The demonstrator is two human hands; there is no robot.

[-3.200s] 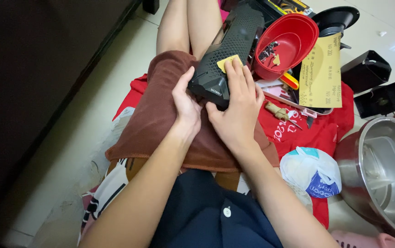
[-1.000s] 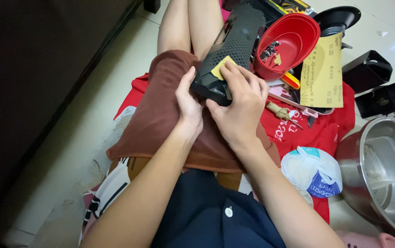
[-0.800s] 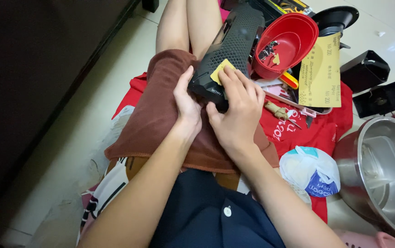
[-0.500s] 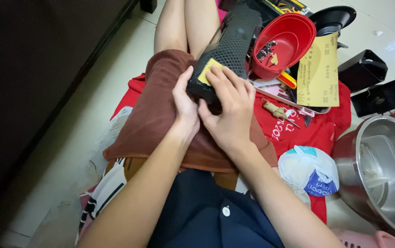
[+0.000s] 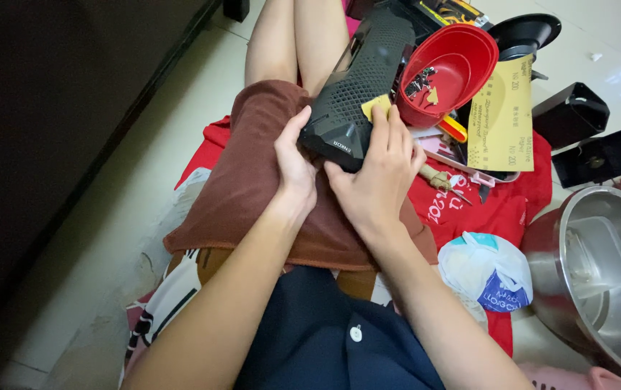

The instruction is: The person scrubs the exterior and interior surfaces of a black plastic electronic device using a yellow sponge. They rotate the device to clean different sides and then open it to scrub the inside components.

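A long black plastic casing [image 5: 359, 83], its skin punched all over with small holes, lies lengthwise on a soft brown towel [image 5: 252, 180] draped over the person's lap. The near end of the casing is blunt and smooth. The left hand [image 5: 294, 162] cups that end from the side, thumb up along the edge, fingers tucked under out of sight. The right hand [image 5: 377, 170] lies on the casing's right flank, its fingers flat and close together, pressing a small folded scrap of yellow sandpaper [image 5: 375, 107] against the perforated surface.

Just right of the casing sits a glossy red plastic bowl [image 5: 462, 61] holding small metal bits. A tan sheet of sandpaper [image 5: 501, 119] leans beside the bowl. Below it a red cloth [image 5: 498, 209] is spread on the floor, with a knotted white and blue plastic bag [image 5: 487, 271] on it. A round steel pot [image 5: 599, 274] stands at the right edge. The floor [image 5: 159, 144] is pale tile, and a dark cabinet front [image 5: 43, 123] fills the left side.
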